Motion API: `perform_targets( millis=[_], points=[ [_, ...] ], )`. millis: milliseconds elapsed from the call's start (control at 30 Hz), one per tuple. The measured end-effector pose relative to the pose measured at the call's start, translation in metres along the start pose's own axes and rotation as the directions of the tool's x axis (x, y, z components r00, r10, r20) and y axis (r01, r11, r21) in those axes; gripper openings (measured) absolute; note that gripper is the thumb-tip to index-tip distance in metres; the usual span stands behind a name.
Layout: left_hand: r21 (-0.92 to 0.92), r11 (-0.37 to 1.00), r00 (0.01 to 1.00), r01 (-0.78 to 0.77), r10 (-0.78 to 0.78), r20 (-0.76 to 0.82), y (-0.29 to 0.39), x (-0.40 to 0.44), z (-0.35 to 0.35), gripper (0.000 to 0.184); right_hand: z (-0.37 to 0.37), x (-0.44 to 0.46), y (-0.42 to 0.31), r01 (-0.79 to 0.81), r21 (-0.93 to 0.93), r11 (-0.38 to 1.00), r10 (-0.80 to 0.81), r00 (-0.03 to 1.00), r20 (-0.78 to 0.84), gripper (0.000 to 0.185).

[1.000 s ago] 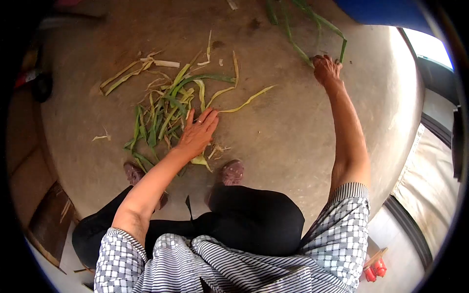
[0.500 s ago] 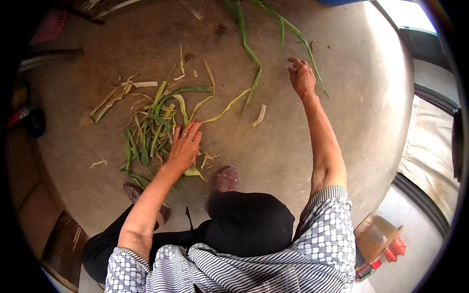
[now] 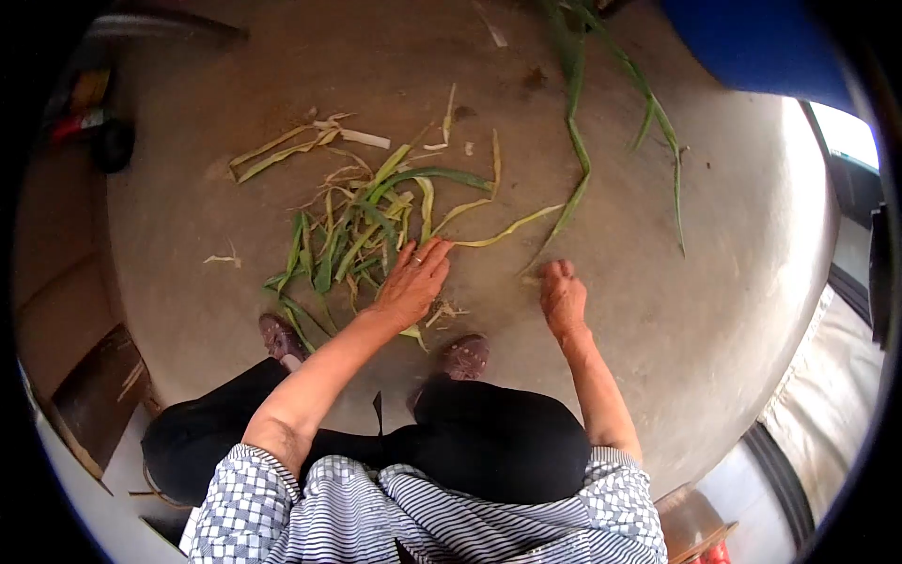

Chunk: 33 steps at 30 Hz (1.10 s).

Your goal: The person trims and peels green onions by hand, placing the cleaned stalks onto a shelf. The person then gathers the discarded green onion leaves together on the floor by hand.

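A loose pile of green and yellowed onion-type leaves (image 3: 343,230) lies on the floor before my feet. My left hand (image 3: 413,284) rests at its right edge, palm down, fingers stretched out. To the right, my right hand (image 3: 564,299) is low over the floor with its fingers closed. A pale dry leaf scrap (image 3: 531,280) pokes out at its fingertips, mostly hidden. Just beyond that hand is the end of a long green leaf (image 3: 577,150). A thin yellow leaf (image 3: 512,228) reaches from the pile toward it.
My two shoes (image 3: 465,357) stand close to the pile. More dry scraps (image 3: 365,138) lie at its far side. Another long green leaf (image 3: 662,122) trails at the upper right, near a blue object (image 3: 770,47). A brown container (image 3: 695,526) stands at lower right.
My right hand has come back toward me and closed at the pale scrap that lay on the floor. The left hand stays at the pile. The view has shifted left.
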<state>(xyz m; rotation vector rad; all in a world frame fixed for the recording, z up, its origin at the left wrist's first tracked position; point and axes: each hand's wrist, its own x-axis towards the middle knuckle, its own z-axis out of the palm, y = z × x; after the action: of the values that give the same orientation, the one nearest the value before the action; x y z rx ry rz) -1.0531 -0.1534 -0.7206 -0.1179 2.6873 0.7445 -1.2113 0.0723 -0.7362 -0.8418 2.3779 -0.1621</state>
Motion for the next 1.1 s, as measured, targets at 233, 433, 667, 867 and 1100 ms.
perform_targets(
  millis=[233, 433, 667, 867, 1100],
  points=[
    [-0.298, 0.949, 0.868, 0.102, -0.231, -0.439, 0.005, -0.038, -0.015, 0.027, -0.057, 0.141, -0.075, 0.532, 0.091, 0.842, -0.517, 0.843, -0.149, 0.036],
    [-0.817, -0.217, 0.265, 0.535, -0.875, 0.405, 0.015, -0.136, 0.032, 0.029, -0.099, 0.357, -0.088, 0.243, -0.489, 0.837, -0.464, 0.789, -0.402, 0.028],
    [-0.292, -0.955, 0.298, -0.045, -0.292, 0.909, 0.028, -0.137, 0.109, 0.083, -0.044, 0.276, -0.169, 0.691, 0.011, 0.722, -0.669, 0.702, -0.244, 0.032],
    [-0.285, -0.925, 0.545, -0.252, -0.379, 0.748, -0.003, -0.085, 0.064, 0.068, -0.011, 0.142, -0.176, 0.831, -0.014, 0.556, -0.831, 0.556, -0.011, 0.072],
    [-0.603, -0.734, 0.636, -0.313, -0.633, 0.441, -0.039, -0.045, -0.006, 0.053, 0.023, 0.067, -0.174, 0.716, -0.093, 0.692, -0.721, 0.693, -0.031, 0.100]
  ],
)
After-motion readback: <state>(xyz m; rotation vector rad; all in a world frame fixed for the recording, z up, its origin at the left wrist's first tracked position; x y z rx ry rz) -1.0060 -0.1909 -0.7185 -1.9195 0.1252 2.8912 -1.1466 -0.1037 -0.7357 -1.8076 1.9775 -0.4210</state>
